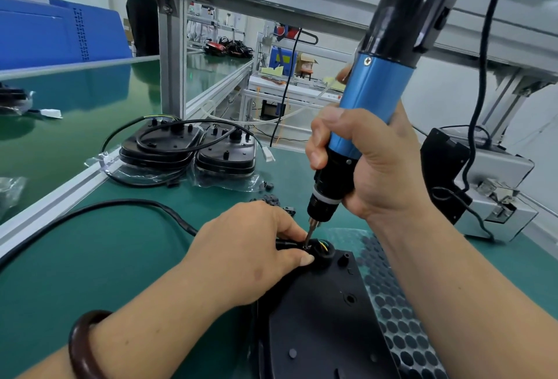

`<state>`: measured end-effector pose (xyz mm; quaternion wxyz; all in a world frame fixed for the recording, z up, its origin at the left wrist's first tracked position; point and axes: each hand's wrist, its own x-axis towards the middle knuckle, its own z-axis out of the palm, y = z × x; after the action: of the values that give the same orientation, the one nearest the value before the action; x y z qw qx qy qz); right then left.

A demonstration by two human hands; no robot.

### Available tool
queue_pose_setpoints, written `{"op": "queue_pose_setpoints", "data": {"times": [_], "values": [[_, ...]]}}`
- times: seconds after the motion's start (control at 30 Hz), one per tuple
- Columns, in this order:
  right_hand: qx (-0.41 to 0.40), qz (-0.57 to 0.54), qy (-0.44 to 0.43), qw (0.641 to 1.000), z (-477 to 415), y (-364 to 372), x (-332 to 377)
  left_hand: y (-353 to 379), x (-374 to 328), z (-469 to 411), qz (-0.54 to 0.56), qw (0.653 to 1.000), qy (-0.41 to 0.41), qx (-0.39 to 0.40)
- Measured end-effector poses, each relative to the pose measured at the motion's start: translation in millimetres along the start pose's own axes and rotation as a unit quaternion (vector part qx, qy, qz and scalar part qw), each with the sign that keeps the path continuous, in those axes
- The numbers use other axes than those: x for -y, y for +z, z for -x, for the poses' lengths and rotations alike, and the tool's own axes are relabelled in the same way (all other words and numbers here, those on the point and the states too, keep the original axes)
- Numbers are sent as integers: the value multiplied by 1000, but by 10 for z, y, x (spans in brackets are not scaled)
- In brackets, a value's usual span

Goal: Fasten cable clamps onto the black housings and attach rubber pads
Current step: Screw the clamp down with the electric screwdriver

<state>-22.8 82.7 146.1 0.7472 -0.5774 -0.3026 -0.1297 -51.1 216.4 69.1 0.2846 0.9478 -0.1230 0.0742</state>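
Observation:
A black housing point(320, 318) lies flat on the green mat in front of me. At its far end a black cable point(90, 209) enters a round collar where coloured wires show. My left hand point(250, 251) pinches the cable clamp point(302, 247) against that collar, thumb and forefinger on either side. My right hand point(371, 164) grips a blue and black electric screwdriver point(377, 88), held nearly upright, its bit tip down on the clamp between my left fingers. A sheet of round black rubber pads point(401, 324) lies under and to the right of the housing.
Two stacks of black housings point(187, 149) with looped cables sit in plastic wrap at the back of the mat. Small black clamps point(271, 199) lie loose behind my left hand. A grey screw feeder box point(495, 197) stands at right. An aluminium rail point(60, 197) borders the left.

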Motion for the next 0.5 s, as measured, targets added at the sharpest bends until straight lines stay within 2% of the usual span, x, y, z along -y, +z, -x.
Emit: {"op": "queue_pose_setpoints", "data": {"times": [0.27, 0.5], "values": [[24, -1, -3, 1000, -10, -27, -34, 33, 47, -11, 17, 1000, 3, 6], [33, -9, 6, 999, -31, -47, -46, 47, 135, -68, 117, 991, 21, 61]]}}
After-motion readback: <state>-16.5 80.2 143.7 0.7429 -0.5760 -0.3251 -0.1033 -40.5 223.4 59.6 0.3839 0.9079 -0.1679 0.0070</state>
